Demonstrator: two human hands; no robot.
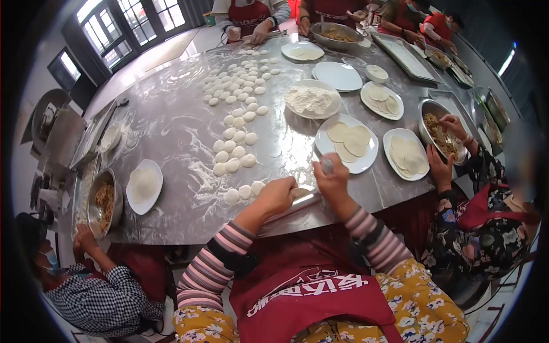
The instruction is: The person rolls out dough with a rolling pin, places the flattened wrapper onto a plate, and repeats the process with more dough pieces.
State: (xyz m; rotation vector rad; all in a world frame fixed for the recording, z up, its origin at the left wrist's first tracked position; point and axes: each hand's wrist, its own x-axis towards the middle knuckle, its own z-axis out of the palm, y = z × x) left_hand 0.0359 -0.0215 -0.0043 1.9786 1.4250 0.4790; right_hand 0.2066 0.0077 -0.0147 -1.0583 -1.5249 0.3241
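My left hand (277,195) is closed at the table's front edge, and what its fingers hold is hidden. To its right, my right hand (336,182) is wrapped round a grey, round-ended object (327,166). A shiny metallic strip (303,198) shows between the hands; I cannot tell if either touches it. Just beyond my right hand is a white plate (369,160) with several flat dough rounds (357,140). Small dough pieces (245,192) lie beyond my left hand, with many more (237,86) stretching up the floured table (171,188).
A bowl of flour (311,100) stands ahead. Plates of wrappers (406,154) (144,186) and metal bowls of filling (439,131) (106,200) lie on both sides. A co-worker's hands (440,166) are close on the right; others work at left and across.
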